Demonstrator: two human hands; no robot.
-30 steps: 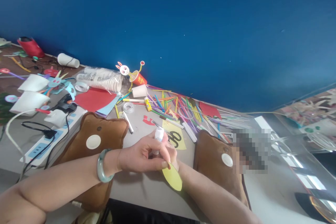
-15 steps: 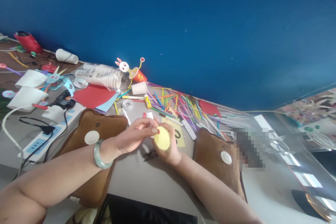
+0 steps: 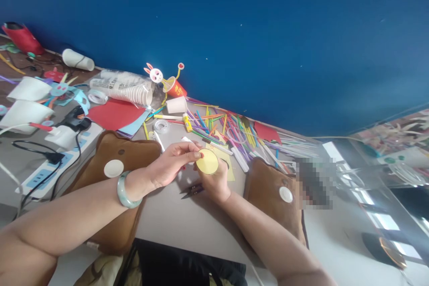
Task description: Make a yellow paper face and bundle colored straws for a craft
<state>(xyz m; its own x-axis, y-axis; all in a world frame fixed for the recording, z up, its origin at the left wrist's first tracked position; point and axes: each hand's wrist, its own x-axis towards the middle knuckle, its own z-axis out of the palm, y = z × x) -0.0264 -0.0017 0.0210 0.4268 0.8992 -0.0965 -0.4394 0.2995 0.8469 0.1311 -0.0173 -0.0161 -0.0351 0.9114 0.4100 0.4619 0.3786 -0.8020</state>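
Turned up and lifted since the earliest frame, the yellow disc point(image 3: 209, 164) used to dangle edge-down near the right wrist, and now its flat face is toward the camera. So the surface being worked on is in plain sight, with a small red spot point(image 3: 202, 155) by its left edge (could be a stuck-on bit, hard to say).

Left hand point(image 3: 169, 163) has a narrow grip, thumb and finger pinching the disc by that spot. Right hand point(image 3: 216, 183) sits behind the disc, but its fingers are mostly hidden, so I can't tell what that grip is doing. Dark scissors point(image 3: 192, 191) poke out below it, pointing left; no idea if they're actually held.

Disc is over the middle of the tabletop point(image 3: 174, 223), between 2 brown cushions point(image 3: 142, 156) point(image 3: 261, 187), with the messy straws point(image 3: 214, 120) on the far side.
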